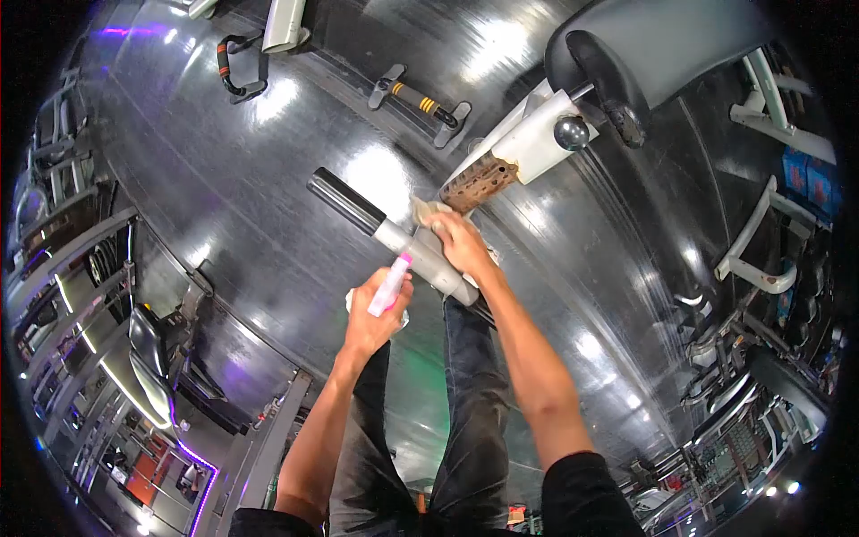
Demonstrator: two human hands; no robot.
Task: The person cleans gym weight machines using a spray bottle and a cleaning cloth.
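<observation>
My left hand (365, 320) is closed around a spray bottle, whose pale pink-topped spray head (390, 286) sticks up past my fingers. Most of the bottle's body is hidden by the hand. My right hand (462, 243) grips a light beige cloth (430, 211), held against the far side of a white metal bar (437, 268). A black ribbed sleeve (347, 201) covers the bar's upper left end. Behind my right hand, a white machine frame carries a brown, worn, perforated plate (483, 182).
A black padded seat (662, 49) and a round knob (572, 133) are at the upper right. Push-up handles (420, 103) and a black looped grip (242, 70) lie on the dark, shiny floor (242, 161). Gym machines line both sides.
</observation>
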